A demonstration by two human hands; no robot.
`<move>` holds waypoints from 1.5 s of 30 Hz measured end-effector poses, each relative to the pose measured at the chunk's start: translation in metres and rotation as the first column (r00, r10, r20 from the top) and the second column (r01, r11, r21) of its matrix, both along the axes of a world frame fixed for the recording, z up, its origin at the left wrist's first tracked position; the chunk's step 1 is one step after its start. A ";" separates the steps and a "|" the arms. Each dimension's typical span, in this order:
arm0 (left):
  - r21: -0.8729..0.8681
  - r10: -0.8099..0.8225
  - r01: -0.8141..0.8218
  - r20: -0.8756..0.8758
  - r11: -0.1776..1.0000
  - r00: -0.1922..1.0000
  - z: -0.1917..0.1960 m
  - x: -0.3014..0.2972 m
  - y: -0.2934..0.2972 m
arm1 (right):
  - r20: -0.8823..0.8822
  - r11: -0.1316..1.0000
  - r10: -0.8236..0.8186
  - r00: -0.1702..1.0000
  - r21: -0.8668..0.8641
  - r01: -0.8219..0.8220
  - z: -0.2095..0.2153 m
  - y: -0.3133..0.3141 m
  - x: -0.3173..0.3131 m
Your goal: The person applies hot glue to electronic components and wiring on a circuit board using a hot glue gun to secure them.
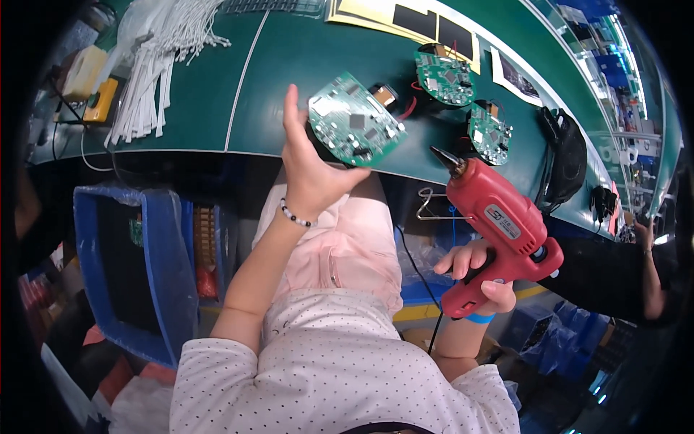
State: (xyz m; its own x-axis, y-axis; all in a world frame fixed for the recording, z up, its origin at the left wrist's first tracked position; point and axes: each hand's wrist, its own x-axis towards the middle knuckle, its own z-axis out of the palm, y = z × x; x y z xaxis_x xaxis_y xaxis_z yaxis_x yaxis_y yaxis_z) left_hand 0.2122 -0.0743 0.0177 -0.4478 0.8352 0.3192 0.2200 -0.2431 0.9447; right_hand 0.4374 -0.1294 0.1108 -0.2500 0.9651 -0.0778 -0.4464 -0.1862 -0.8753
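Observation:
My left hand [312,168] grips a green circuit board [354,121] by its near and left edges, tilted above the bench's front edge. Small chips and parts cover its face, and a red wire and a brown-and-black part stick out behind it. In my right hand [481,273] is a red hot glue gun [499,224], its fingers around the handle and its dark nozzle pointing up and left toward the boards. Farther right on the bench are a second circuit board [446,78] and a third circuit board [491,134], each on a dark base.
White cable bundles [152,72] lie at the back left, beside a yellow tool [101,100]. Yellow-edged sheets [405,22] line the bench's back. A black bag [564,159] sits at the right. Below the bench stands a blue bin [170,267]. Another person's arm [650,275] shows far right.

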 end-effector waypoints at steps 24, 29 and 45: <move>0.123 -0.057 0.061 -0.032 0.991 0.998 -0.025 0.026 -0.020 | 0.597 0.986 0.167 0.785 -0.084 -0.145 0.057 0.042 -0.049; 0.140 -0.032 0.039 -0.054 0.989 0.998 -0.026 0.025 -0.019 | 0.636 0.985 0.166 0.753 -0.075 -0.154 0.057 0.042 -0.053; 0.151 -0.025 0.035 -0.063 0.988 0.998 -0.020 0.023 -0.019 | 0.687 0.977 0.204 0.698 -0.101 -0.187 0.057 0.044 -0.055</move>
State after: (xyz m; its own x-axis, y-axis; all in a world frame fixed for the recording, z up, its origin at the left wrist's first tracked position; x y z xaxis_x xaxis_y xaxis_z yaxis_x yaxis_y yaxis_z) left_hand 0.2356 -0.0932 -0.0027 -0.3993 0.7877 0.4691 0.2660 -0.3901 0.8815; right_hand 0.3820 -0.0853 0.1681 -0.3009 0.8967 -0.3248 0.3288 -0.2221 -0.9179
